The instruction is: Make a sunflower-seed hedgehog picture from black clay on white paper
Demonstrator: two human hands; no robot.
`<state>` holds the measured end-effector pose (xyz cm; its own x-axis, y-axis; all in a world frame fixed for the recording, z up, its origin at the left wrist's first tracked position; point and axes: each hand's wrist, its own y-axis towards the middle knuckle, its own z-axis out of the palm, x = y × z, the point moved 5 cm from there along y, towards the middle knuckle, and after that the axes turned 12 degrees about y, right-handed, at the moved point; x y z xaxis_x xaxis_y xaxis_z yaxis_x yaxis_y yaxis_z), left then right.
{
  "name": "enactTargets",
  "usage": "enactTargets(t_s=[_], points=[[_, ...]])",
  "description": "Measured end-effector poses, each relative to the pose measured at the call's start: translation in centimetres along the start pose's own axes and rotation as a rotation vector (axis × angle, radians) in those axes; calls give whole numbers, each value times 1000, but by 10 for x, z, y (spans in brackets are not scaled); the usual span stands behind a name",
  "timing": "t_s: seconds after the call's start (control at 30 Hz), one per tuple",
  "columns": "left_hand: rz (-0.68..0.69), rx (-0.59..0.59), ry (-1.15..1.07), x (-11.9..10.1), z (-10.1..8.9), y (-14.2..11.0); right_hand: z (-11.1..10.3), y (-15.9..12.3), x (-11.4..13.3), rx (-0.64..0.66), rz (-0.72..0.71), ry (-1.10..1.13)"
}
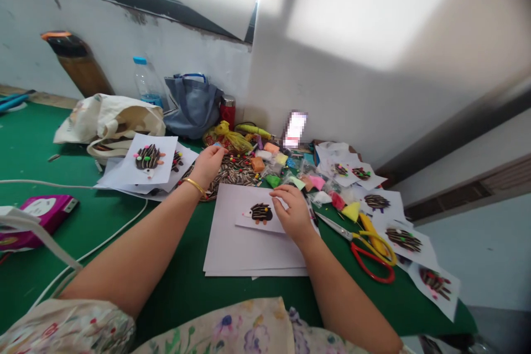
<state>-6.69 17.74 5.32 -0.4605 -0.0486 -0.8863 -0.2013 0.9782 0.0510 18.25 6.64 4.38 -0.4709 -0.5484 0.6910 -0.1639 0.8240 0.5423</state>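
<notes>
1. Green worktop (182, 301) against a scuffed white wall (124, 55): we catalogue its contents from the hands outward.
2. Left hand (208, 166), gold bangle (194, 187) at the wrist: we find it open, palm down, fingers loosely spread, holding nothing we can make out. It sits just above a heap of striped sunflower seed shells (232, 175) near the worktop's far edge.
3. Right hand (293, 213): we find its fingers curled down on the right end of a white card (259, 222). We cannot tell whether they pinch the card or only rest on it.
4. White card: bears a hedgehog figure (261, 213) with a seed-shell back, and lies on a stack of white paper (249, 254) at mid-worktop, between both hands.
5. Further hedgehog cards: we count one group (149, 160) left of the hands and another (404, 240) along the right edge.
6. Scissors with red and yellow handles (371, 254): lying open beside the right hand, toward the right edge.
7. Along the far edge, we log small bags of coloured clay (274, 168), a red flask (227, 110), a blue bag (193, 105), a water bottle (147, 83) and a canvas tote (110, 121).
8. Near the left edge, we log a magenta pouch (41, 221) and a white cable (103, 238).
</notes>
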Motion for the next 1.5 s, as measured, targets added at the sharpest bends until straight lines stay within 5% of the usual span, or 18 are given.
enactTargets(t_s=[0.2, 0.47, 0.77, 0.97, 1.1, 1.17, 1.23, 1.27, 1.4, 1.5], points=[[220, 104, 309, -1, -4, 16, -3, -2, -4, -6, -5, -10], [336, 61, 1099, 22, -23, -28, 1, -2, -1, 39, -9, 8], [396, 145, 1143, 41, 3, -23, 7, -4, -2, 57, -4, 12], [339, 89, 1072, 31, -13, -12, 6, -4, -2, 52, 2, 15], [129, -69, 501, 20, -39, -4, 5, -4, -1, 45, -6, 24], [-92, -29, -72, 22, -40, -7, 4, -4, 0, 43, -5, 24], [-140, 8, -220, 17, -37, -17, 4, -4, 1, 42, -5, 24], [-166, 60, -315, 16, -32, -23, 4, -4, 1, 42, -6, 26], [-439, 508, -1337, 6, 4, -62, 7, -6, 6, 44, -29, 50], [-560, 620, -1594, 1, 19, -85, 11, -8, 13, 56, -53, 77]])
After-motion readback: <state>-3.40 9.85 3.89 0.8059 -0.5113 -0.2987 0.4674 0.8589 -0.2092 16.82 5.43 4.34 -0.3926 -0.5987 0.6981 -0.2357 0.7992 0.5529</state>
